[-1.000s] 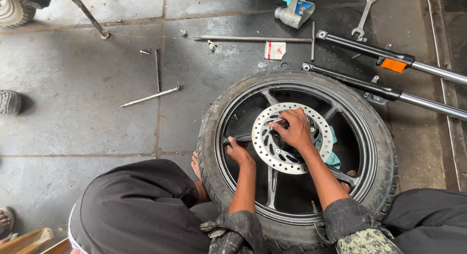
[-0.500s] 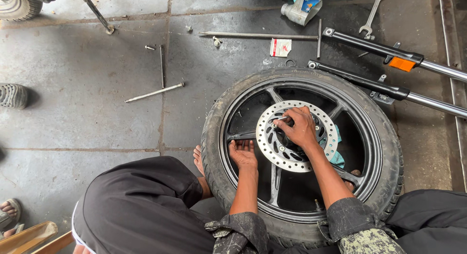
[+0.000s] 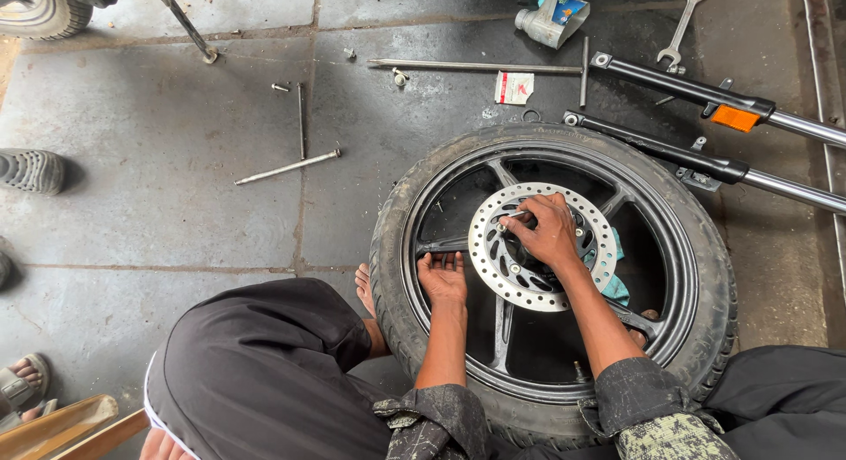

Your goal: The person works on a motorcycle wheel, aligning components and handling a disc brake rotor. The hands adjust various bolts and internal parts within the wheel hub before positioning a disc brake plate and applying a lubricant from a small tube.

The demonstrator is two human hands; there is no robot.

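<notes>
A motorcycle wheel (image 3: 705,275) with a black tyre and black spoked rim lies flat on the stone floor between my knees. A perforated silver brake disc (image 3: 486,253) sits on its hub. My right hand (image 3: 546,233) rests on the hub in the disc's middle, fingers bent and pinching something small that I cannot make out. My left hand (image 3: 443,278) lies palm up beside the disc's left edge, fingers apart, holding nothing. A blue cloth (image 3: 614,286) shows under the disc.
Two black fork legs (image 3: 696,90) lie beyond the wheel at the right. A long axle rod (image 3: 471,66), a spanner (image 3: 681,28), a grey bottle (image 3: 548,21), loose bolts and a thin rod (image 3: 286,167) lie on the floor. Another person's shoe (image 3: 31,169) is at the left.
The view has shifted a little. Both hands stay at the hub and the disc's left edge, and the wheel has not moved.
</notes>
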